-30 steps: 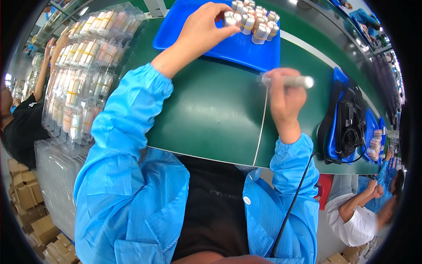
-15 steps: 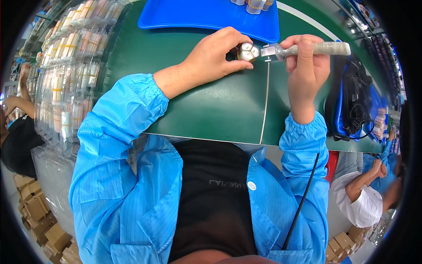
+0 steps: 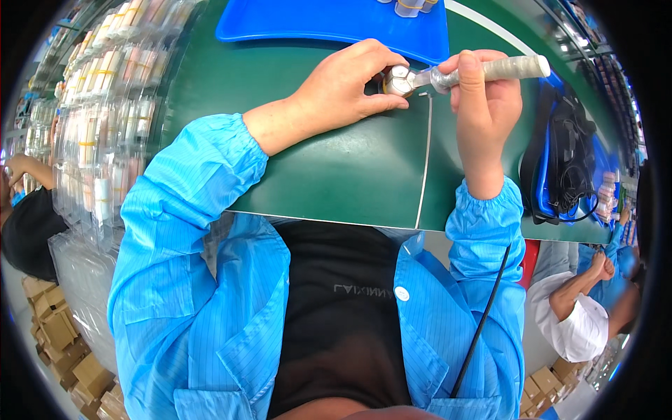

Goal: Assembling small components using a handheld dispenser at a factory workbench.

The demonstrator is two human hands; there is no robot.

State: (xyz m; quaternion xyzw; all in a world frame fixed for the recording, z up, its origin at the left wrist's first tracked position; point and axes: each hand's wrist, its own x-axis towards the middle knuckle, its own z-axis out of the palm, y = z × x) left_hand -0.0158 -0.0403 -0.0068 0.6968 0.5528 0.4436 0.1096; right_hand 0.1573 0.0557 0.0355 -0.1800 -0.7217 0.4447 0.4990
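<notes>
Above the green table, my left hand (image 3: 339, 80) is closed around a small bundle of cylinders (image 3: 397, 82), its round whitish ends facing up and toward the right. Thumb and fingers pinch it from the left side. In my right hand (image 3: 488, 112) is a blade tool (image 3: 516, 68) with a pale wrapped handle, gripped between thumb and fingers. Its narrow metal tip points left and meets the bundle's ends, or lies just over them; the exact contact cannot be made out.
A blue tray (image 3: 329, 24) holding more banded cylinders (image 3: 409, 7) lies beyond my hands. Clear plastic trays of banded cylinders (image 3: 105, 77) are stacked at left. A black bag with cables (image 3: 567, 154) rests at right. Other people (image 3: 577, 308) sit at both sides.
My right hand has moved slightly left and turned the tool, so its tip now reaches the bundle. The bundle has tilted a little toward the tool in my left hand.
</notes>
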